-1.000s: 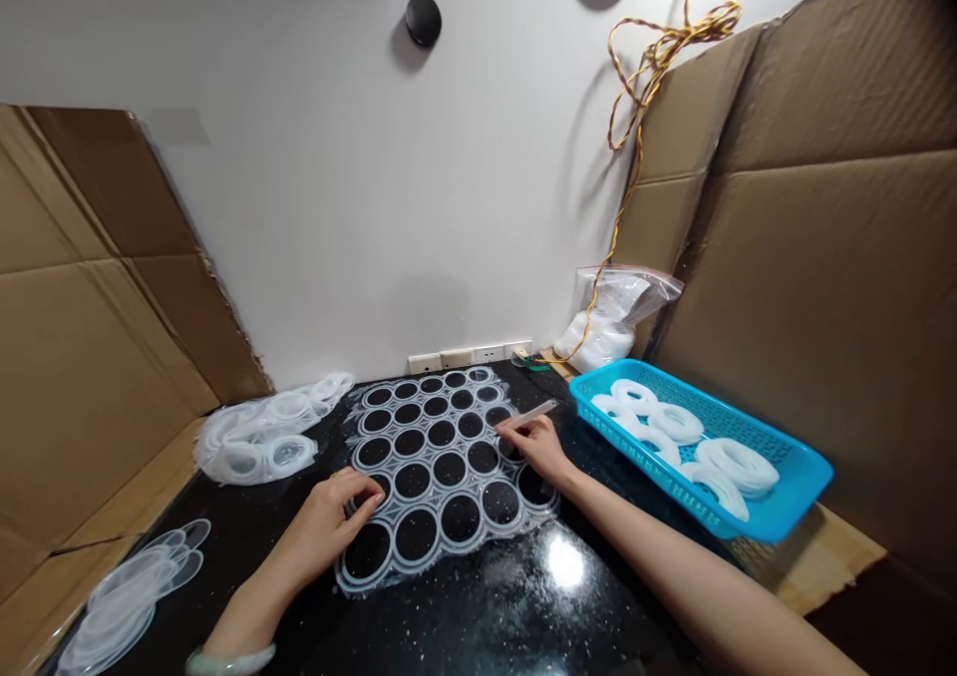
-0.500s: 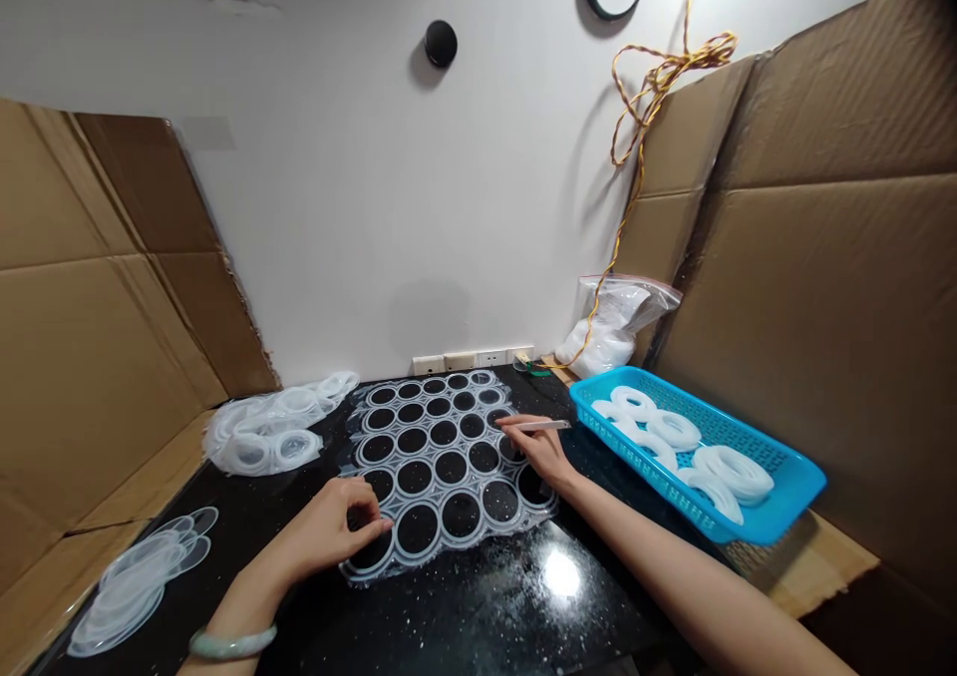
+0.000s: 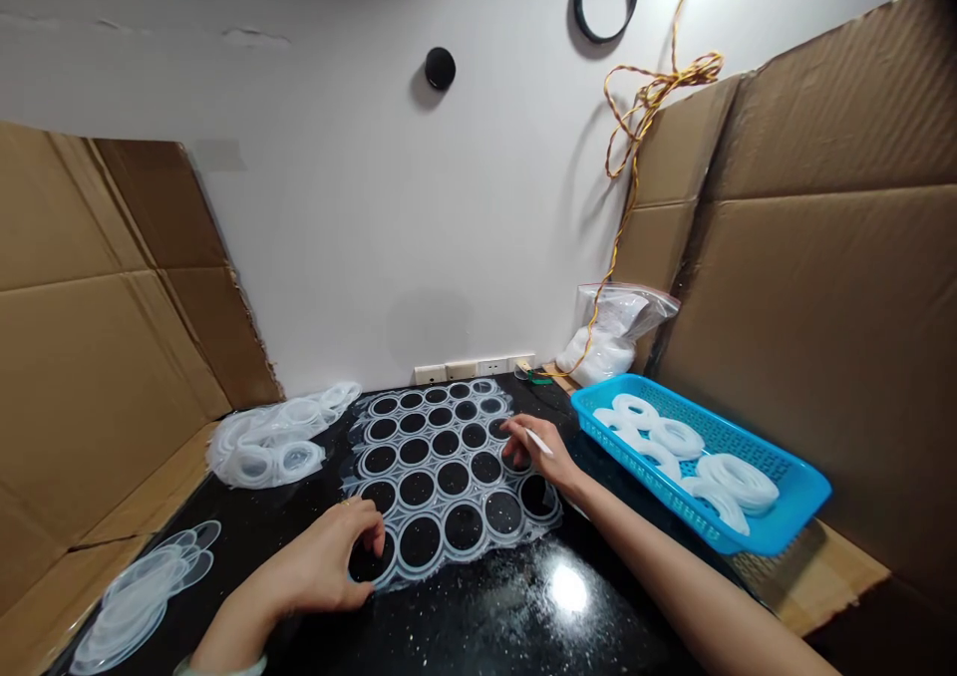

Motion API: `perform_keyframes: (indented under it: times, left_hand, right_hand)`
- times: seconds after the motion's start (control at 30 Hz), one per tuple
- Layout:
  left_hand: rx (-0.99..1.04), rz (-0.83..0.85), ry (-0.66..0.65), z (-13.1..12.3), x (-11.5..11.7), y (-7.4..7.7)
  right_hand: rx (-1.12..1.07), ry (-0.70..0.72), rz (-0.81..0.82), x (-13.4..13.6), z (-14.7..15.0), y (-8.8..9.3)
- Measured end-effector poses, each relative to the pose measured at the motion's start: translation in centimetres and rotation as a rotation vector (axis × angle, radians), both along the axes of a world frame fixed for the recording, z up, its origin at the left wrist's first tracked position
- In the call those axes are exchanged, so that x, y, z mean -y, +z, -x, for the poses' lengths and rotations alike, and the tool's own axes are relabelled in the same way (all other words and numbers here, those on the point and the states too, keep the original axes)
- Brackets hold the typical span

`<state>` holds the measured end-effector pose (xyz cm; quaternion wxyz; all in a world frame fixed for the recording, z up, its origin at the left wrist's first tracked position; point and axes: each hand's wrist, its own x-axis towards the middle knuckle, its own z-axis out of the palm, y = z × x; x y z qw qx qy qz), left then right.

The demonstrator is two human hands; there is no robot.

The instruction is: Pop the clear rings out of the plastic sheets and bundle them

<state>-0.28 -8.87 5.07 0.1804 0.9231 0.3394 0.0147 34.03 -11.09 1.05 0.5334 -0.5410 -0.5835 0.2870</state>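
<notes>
A translucent white sheet of joined rings (image 3: 441, 467) lies flat on the black speckled table (image 3: 523, 606). My left hand (image 3: 329, 556) rests on its near left corner, fingers curled and pressing on a ring there. My right hand (image 3: 538, 452) sits at the sheet's right edge, pinched on a thin white stick (image 3: 539, 443) whose tip touches a ring.
A blue basket (image 3: 793, 477) with white ring stacks stands at the right. A clear bag (image 3: 617, 322) of white parts leans at the back. A heap of loose rings (image 3: 269, 437) lies left of the sheet, clear discs (image 3: 142, 581) at the near left. Cardboard walls stand on both sides.
My right hand has tipped the stick from pointing right and lying level to pointing down at the sheet. My left hand slid slightly toward the sheet's near corner. The view tilted up.
</notes>
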Motion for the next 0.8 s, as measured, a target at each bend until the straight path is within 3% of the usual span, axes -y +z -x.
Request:
perform_keyframes:
  times: [0.17, 0.23, 0.4, 0.57, 0.7, 0.8]
  left_hand:
    - [-0.086, -0.06, 0.012, -0.1, 1.8, 0.9]
    - [-0.101, -0.074, 0.024, 0.1, 2.2, 0.8]
    - [-0.083, -0.104, -0.028, 0.4, 2.0, -0.9]
    - [-0.055, -0.121, -0.081, 0.4, 1.0, -1.6]
    - [0.048, -0.073, -0.011, 1.4, -0.7, -0.5]
    - [0.185, -0.067, 0.029, 2.4, -2.5, 1.7]
  right_hand:
    - [0.681, 0.029, 0.073, 3.2, -0.3, 2.9]
    - [0.847, 0.088, 0.096, 5.2, -0.5, 3.3]
    - [0.895, 0.193, 0.104, 9.1, -1.4, 2.5]
    - [1.022, 0.207, 0.086, 8.7, -1.7, 1.3]
    - [0.978, 0.225, 0.096, 7.2, -2.1, 1.8]
    - [0.806, 0.207, 0.082, 5.8, -2.8, 3.8]
